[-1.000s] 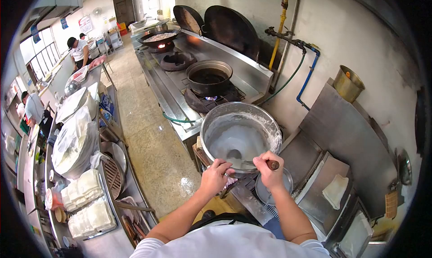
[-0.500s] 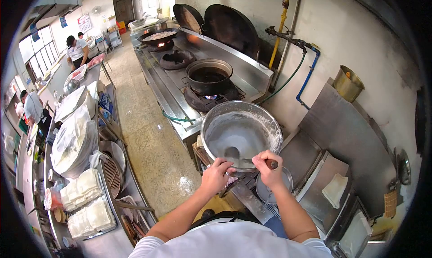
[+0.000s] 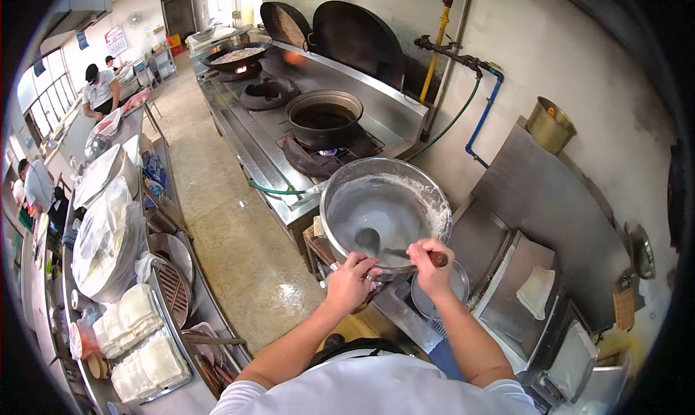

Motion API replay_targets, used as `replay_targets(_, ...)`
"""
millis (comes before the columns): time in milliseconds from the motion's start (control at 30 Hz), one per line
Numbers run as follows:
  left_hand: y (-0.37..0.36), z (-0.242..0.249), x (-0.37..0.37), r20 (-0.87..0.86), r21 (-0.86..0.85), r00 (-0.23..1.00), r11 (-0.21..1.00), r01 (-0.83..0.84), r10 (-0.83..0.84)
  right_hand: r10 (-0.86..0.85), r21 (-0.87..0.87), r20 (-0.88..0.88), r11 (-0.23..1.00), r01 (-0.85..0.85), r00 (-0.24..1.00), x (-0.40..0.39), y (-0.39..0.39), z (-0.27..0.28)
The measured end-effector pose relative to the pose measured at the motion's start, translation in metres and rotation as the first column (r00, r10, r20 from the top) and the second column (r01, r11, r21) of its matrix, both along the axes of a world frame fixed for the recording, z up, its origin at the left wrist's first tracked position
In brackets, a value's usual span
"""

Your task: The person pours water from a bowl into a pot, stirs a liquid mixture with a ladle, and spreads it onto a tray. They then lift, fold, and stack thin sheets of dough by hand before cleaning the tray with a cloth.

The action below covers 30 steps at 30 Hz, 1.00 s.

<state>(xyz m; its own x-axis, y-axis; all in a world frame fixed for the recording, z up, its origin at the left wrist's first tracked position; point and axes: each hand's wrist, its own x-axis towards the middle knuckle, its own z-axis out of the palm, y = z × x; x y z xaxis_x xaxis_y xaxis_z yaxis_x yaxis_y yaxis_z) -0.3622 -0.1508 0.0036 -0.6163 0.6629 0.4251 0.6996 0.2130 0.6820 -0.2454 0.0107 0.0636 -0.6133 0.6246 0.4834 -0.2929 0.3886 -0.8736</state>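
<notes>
A large metal bowl (image 3: 436,230) stands at the centre with whitish liquid (image 3: 384,211) in it and white residue on its inner wall. My right hand (image 3: 431,268) is wrapped round the wooden handle of a ladle (image 3: 368,240), whose dark round head lies in the liquid near the bowl's left side. My left hand (image 3: 352,282) grips the near left rim of the bowl, a ring on one finger. Just beyond the bowl, a dark pot (image 3: 323,135) of dark liquid sits over a lit burner.
A wok (image 3: 233,59) with pale contents stands farther along the stove (image 3: 250,154). At left, a counter holds stacked white sheets (image 3: 148,368), a plastic-covered tub (image 3: 108,248) and trays. Two people (image 3: 101,93) (image 3: 40,187) are at the far left. A metal pail (image 3: 550,129) is at right.
The view has shifted slightly, so the stove appears farther left. The ladle head has moved a little left in the bowl. Both hands keep their hold.
</notes>
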Motion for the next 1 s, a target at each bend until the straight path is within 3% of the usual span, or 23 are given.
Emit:
replay_targets(67, -0.001, 0.003, -0.002, -0.015, 0.023, 1.0, 1.0, 0.015, -0.014, 0.001, 0.006, -0.075, 1.0, 0.0, 0.997, -0.009, -0.001, -0.016)
replay_targets(167, -0.004, 0.006, -0.004, -0.027, -0.008, 0.999, 1.0, 0.019, -0.02, -0.008, 0.268, 0.061, 0.963, -0.009, 0.998, -0.002, 0.003, -0.017)
replay_targets(267, -0.006, 0.009, -0.004, -0.039, -0.02, 0.999, 0.999, 0.032, -0.033, -0.037, 0.235, 0.236, 0.972, -0.02, 0.971, 0.01, -0.014, 0.013)
replay_targets(367, -0.004, 0.004, -0.008, -0.037, 0.019, 0.998, 0.998, 0.055, -0.054, -0.089, 0.078, 0.128, 0.994, 0.079, 0.988, 0.01, -0.026, 0.026)
replay_targets(500, 0.0, -0.003, -0.01, -0.024, 0.089, 0.997, 0.993, 0.072, -0.071, -0.257, -0.38, -0.07, 0.9, 0.212, 0.964, -0.003, -0.027, -0.013)
replay_targets(633, -0.001, -0.003, -0.012, -0.021, 0.088, 0.997, 0.993, 0.082, -0.08, -0.423, -0.336, 0.094, 0.839, 0.428, 0.901, 0.009, -0.022, -0.032)
replay_targets(767, -0.001, -0.005, -0.01, -0.031, 0.085, 0.996, 0.993, 0.084, -0.082, -0.432, -0.381, 0.163, 0.802, 0.461, 0.887, 0.028, -0.028, -0.027)
replay_targets(900, -0.006, 0.0, -0.004, 0.075, 0.031, 0.989, 0.992, 0.124, -0.126, -0.422, -0.355, 0.292, 0.786, 0.507, 0.858, 0.058, -0.034, -0.059)
replay_targets(933, -0.01, 0.007, -0.001, 0.079, 0.031, 0.987, 0.99, 0.139, -0.141, -0.338, -0.446, 0.284, 0.782, 0.436, 0.897, 0.069, -0.042, -0.067)
replay_targets(1000, -0.022, 0.008, 0.008, 0.01, 0.055, 0.984, 0.983, 0.176, -0.176, -0.23, -0.445, 0.328, 0.818, 0.364, 0.916, 0.092, -0.066, -0.079)
